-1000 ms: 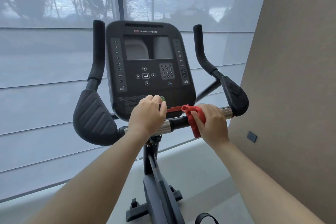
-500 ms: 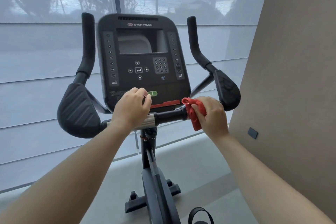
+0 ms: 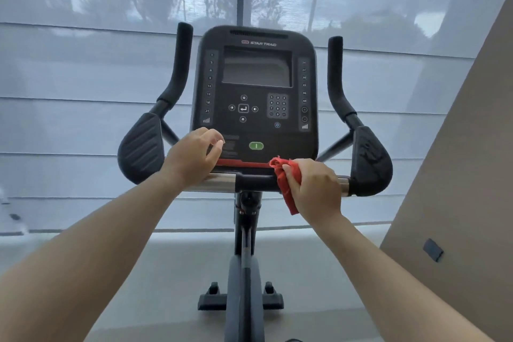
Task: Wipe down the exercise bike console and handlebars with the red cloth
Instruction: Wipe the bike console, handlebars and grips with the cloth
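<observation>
While a wide shaded window [image 3: 83, 78] is filling the background and a tan wall [image 3: 458, 175] is closing off the right side, a person is standing at a black exercise bike [image 3: 244, 272]. Its console [image 3: 256, 66] is rising at the centre, screen dark, flanked by two upright horns of the handlebars [image 3: 255, 182], whose crossbar is running level from left to right just below it. The right hand [image 3: 313, 189] is sitting on the right half of that crossbar, its fingers [image 3: 288, 175] gripping the red cloth [image 3: 286, 191], which is wrapping over the bar and hanging down a little beneath. The left hand [image 3: 191, 158] is hovering over the chrome left half, fingers loosely curled and holding nothing. Since the cloth is lying across the bar's long axis, the coming stroke is likely sliding sideways along it, or lifting to the console directly above; the right hand is the nearer one. White lettering [image 3: 259, 43] atop the console is reading "STAR TRAC". A keypad [image 3: 277, 105] is showing digits, and a green button [image 3: 256, 145] is sitting near the lower edge.
</observation>
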Action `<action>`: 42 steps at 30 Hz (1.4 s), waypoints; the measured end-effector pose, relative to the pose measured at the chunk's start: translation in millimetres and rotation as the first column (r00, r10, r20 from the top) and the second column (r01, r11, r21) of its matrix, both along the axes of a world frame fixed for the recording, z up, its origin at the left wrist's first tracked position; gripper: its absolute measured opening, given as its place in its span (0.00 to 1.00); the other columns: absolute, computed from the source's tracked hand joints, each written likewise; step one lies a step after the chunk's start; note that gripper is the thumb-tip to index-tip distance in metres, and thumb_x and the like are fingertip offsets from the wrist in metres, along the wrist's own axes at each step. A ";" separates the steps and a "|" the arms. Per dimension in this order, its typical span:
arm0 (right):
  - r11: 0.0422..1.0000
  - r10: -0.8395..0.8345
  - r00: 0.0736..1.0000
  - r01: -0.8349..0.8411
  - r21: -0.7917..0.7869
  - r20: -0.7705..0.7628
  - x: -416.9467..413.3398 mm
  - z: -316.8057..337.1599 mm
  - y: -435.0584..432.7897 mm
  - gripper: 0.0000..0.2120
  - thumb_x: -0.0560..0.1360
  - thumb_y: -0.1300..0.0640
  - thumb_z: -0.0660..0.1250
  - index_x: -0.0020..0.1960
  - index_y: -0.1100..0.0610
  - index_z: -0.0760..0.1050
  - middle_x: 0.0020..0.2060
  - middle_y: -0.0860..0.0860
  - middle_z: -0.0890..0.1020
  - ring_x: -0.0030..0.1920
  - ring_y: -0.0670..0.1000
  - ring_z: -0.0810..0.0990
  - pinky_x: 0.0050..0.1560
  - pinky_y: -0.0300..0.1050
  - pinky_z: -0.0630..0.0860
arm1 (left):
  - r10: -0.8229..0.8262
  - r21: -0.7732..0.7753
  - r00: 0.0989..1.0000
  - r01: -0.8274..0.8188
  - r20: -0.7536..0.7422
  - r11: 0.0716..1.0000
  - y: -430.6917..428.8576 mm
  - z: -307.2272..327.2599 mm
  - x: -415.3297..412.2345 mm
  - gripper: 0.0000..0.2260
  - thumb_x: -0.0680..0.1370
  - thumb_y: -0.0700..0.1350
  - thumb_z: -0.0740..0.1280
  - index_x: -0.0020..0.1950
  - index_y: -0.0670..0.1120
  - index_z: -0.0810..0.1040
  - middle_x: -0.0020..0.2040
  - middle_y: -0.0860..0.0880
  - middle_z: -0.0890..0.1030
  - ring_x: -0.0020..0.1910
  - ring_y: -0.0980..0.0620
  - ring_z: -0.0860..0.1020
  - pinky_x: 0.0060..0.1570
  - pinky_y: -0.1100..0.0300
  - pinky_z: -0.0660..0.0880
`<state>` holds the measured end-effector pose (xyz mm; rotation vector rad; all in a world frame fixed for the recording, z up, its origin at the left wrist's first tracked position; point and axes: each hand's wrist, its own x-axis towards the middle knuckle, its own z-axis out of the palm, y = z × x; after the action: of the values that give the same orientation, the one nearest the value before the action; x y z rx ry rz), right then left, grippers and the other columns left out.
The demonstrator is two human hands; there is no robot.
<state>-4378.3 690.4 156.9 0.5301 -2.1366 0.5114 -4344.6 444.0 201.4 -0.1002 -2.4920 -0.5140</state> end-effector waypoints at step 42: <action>0.994 -0.105 0.990 0.106 -0.004 0.090 15.1 10.8 -11.8 0.22 0.77 0.45 0.52 0.42 0.60 0.76 0.34 0.55 0.80 0.35 0.56 0.78 0.39 0.48 0.74 | -0.213 -0.173 0.977 0.207 -0.012 0.963 -35.4 -1.7 7.6 0.12 0.80 0.49 0.58 0.59 0.47 0.75 0.58 0.51 0.75 0.58 0.51 0.72 0.46 0.56 0.73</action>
<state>-4363.2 678.6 167.7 0.3936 -2.2336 0.4933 -4337.0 408.6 199.7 -0.4408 -2.5055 -0.3793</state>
